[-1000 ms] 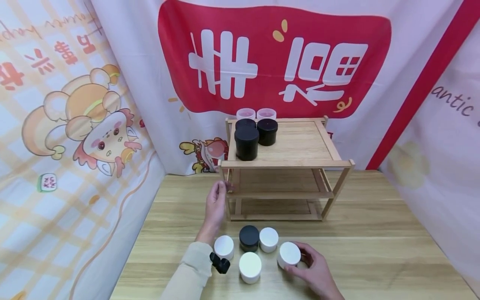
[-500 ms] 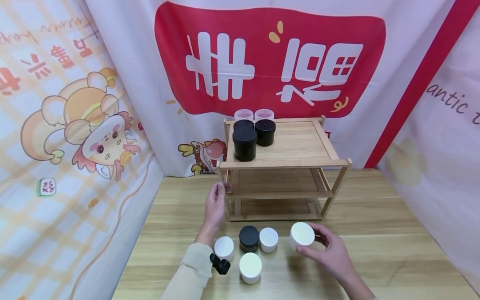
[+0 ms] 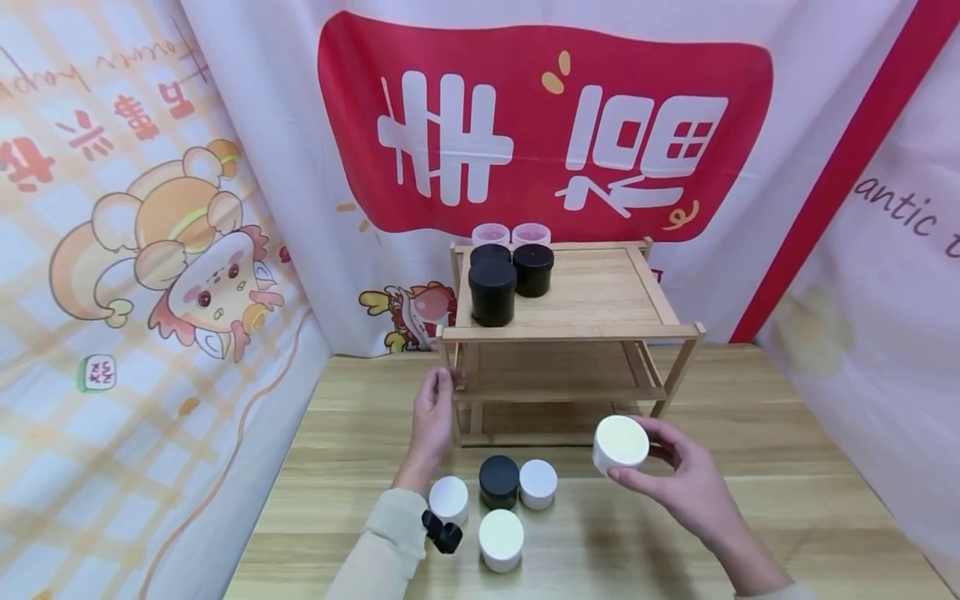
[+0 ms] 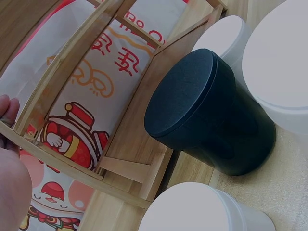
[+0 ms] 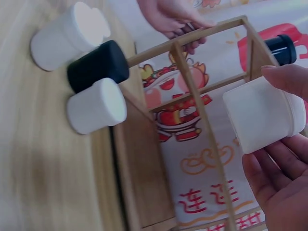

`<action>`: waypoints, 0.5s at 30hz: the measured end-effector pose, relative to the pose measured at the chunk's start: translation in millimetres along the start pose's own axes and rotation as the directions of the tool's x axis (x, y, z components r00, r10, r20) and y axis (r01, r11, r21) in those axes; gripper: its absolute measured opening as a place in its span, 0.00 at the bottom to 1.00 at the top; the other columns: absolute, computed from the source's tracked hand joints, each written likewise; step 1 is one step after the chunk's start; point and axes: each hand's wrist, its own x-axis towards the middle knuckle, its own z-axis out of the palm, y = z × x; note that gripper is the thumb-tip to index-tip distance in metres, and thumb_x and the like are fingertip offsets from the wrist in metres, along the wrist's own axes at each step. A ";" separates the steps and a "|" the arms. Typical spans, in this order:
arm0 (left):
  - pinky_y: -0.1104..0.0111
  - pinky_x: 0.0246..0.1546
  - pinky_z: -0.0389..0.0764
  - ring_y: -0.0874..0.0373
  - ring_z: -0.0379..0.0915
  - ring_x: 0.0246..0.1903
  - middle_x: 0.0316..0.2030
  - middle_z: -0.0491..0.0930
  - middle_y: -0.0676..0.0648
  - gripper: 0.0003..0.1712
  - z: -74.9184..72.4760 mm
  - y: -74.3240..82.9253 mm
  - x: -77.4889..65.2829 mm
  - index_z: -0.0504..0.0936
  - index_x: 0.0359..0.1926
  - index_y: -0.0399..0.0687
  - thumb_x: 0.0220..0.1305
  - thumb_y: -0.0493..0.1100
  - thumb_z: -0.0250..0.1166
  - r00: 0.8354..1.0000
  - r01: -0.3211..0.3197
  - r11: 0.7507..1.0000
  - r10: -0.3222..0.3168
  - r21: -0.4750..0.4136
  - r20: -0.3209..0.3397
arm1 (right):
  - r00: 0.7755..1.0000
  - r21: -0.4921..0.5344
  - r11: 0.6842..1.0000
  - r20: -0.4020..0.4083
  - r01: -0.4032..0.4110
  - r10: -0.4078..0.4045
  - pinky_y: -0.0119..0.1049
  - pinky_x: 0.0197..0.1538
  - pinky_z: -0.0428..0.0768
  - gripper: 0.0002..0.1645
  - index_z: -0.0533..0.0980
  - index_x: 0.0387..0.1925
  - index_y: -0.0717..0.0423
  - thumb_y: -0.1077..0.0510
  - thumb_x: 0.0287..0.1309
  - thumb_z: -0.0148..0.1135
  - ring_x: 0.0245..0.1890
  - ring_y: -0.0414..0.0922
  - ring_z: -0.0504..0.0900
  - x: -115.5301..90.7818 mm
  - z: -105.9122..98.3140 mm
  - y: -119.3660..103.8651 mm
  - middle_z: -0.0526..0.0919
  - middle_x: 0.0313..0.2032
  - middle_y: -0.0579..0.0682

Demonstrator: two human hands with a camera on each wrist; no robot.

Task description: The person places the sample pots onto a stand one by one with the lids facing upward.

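My right hand [image 3: 693,483] grips a white lidded jar [image 3: 619,443] between thumb and fingers, raised off the table in front of the rack's right side. In the right wrist view the held jar [image 5: 260,115] is tilted, its body showing. My left hand [image 3: 432,408] holds the front left post of the wooden rack [image 3: 562,393]; in the left wrist view the curled fingers [image 4: 8,109] are partly cut off. On the table before the rack stand a black jar [image 3: 498,481] and several white jars, one small [image 3: 537,483], one nearer me [image 3: 501,540], one by my left wrist [image 3: 448,500].
Black jars [image 3: 492,292] stand on the left of the rack's top board, with two translucent pinkish containers [image 3: 531,235] behind them. Printed curtains [image 3: 187,275] close in the back and sides. The wooden table [image 3: 787,467] extends right of the rack.
My right hand has lifted the white jar from the table and carried it up, right and towards the rack. My left hand stays at the rack's post.
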 end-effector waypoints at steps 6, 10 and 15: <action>0.50 0.77 0.68 0.49 0.78 0.62 0.58 0.84 0.35 0.33 -0.9 -0.5 -0.5 0.76 0.64 0.36 0.86 0.61 0.48 1.000 -0.009 1.000 0.009 -0.008 -0.001 | 0.998 0.023 0.998 -0.001 0.055 -0.055 0.29 0.51 0.84 0.39 0.80 0.66 0.52 0.56 0.53 0.86 0.51 0.34 0.84 6.9 -10.4 -21.4 0.86 0.56 0.48; 0.50 0.77 0.69 0.50 0.79 0.61 0.57 0.84 0.35 0.33 -1.3 -0.6 -0.2 0.76 0.64 0.35 0.86 0.62 0.48 1.000 -0.014 1.000 0.014 -0.006 -0.002 | 0.996 0.045 0.995 -0.007 0.094 -0.094 0.27 0.52 0.83 0.39 0.79 0.66 0.54 0.59 0.54 0.85 0.51 0.33 0.84 12.8 -16.2 -33.9 0.86 0.55 0.43; 0.50 0.77 0.69 0.49 0.79 0.62 0.58 0.84 0.36 0.34 -2.1 -1.0 -0.5 0.76 0.65 0.37 0.85 0.63 0.47 1.000 -0.012 1.000 0.012 -0.006 0.008 | 0.994 0.045 0.993 -0.006 0.105 -0.105 0.22 0.55 0.81 0.40 0.78 0.68 0.54 0.59 0.55 0.85 0.53 0.31 0.84 19.5 -21.4 -45.7 0.86 0.57 0.43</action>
